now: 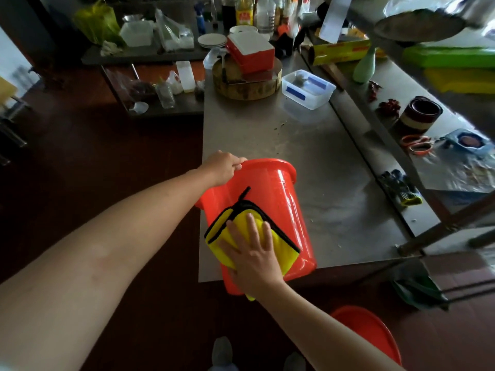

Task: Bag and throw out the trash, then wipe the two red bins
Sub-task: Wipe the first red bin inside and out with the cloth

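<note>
Head view: second red bin (367,330) half cropped.

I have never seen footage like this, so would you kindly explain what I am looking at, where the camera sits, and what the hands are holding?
There is no machine here: a person wears one wide-angle camera on the head, looking down at their own bare arms. The left hand grips the rim of a red bin that lies tilted on the corner of a steel table. The right hand presses a yellow cloth flat against the bin's side. A second red bin stands on the floor below. Farther back on the table are a clear plastic box and a round wooden block.
</note>
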Demonstrator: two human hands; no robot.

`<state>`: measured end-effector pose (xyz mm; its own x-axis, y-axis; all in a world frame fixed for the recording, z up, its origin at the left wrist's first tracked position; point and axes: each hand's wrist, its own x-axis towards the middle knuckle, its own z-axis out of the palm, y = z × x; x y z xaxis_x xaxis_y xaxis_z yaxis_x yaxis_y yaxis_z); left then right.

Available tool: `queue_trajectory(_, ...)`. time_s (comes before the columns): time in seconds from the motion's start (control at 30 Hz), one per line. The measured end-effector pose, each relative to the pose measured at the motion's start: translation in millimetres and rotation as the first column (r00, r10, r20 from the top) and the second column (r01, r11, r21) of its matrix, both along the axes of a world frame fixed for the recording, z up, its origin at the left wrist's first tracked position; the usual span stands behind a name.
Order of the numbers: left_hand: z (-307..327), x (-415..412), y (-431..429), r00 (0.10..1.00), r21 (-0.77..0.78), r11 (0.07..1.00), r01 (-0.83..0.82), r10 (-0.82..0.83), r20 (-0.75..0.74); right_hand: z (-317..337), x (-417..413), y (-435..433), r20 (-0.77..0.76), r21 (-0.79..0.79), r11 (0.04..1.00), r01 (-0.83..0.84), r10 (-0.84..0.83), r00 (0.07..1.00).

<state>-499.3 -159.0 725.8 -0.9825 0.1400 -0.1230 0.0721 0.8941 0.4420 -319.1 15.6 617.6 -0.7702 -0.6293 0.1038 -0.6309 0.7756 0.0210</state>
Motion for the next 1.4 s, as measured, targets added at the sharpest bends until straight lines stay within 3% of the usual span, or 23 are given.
queue_trajectory(0.13, -6, 4, -4, 1.0, 0.017, 1.0, -0.026, 0.026, -0.004, 1, -2, 7, -0.005, 0.003, 0.999, -0.052, 0.052, 0.999)
queue_trajectory(0.3, -9, 4, -2, 0.999, 0.03, 0.999, -0.018, 0.019, -0.033, 3, -13, 45, 0.09, -0.176, 0.962, 0.208, -0.195, 0.977)
queue_trajectory(0.47, -9, 3, 0, 0.999, 0.032, 0.999, -0.013, 0.015, -0.042, -1, -18, 79, 0.325, -0.37, 0.787, 0.495, -0.39, 0.862)
queue_trajectory(0.63, -10, 2, 5, 0.999, 0.033, 0.999, -0.033, 0.034, -0.025, -8, -22, 108, 0.591, -0.447, 0.578, 0.683, -0.383, 0.71)
queue_trajectory(0.73, -10, 1, 12, 0.999, 0.027, 0.999, -0.032, 0.033, -0.038, -9, -24, 115, 0.658, -0.434, 0.519, 0.736, -0.376, 0.653)
queue_trajectory(0.87, -6, -3, 14, 0.999, -0.001, 1.0, -0.017, 0.017, -0.048, -4, -14, 101, 0.596, -0.385, 0.572, 0.724, -0.445, 0.668)
queue_trajectory(0.97, -3, -5, 10, 1.0, 0.006, 1.0, -0.017, 0.017, -0.021, -1, 4, 76, 0.409, -0.316, 0.701, 0.639, -0.507, 0.759)
queue_trajectory(1.07, -3, -5, 8, 1.0, -0.001, 1.0, -0.005, 0.005, -0.018, -2, 21, 54, 0.212, -0.257, 0.846, 0.467, -0.422, 0.882)
queue_trajectory(1.17, -3, -5, 6, 1.0, 0.009, 1.0, -0.008, 0.008, -0.012, -7, 31, 37, 0.075, -0.195, 0.931, 0.307, -0.299, 0.951)
queue_trajectory(1.4, 0, -7, -4, 0.999, 0.019, 1.0, -0.007, 0.006, 0.045, -6, 23, 28, 0.04, -0.109, 0.965, 0.238, -0.235, 0.971)
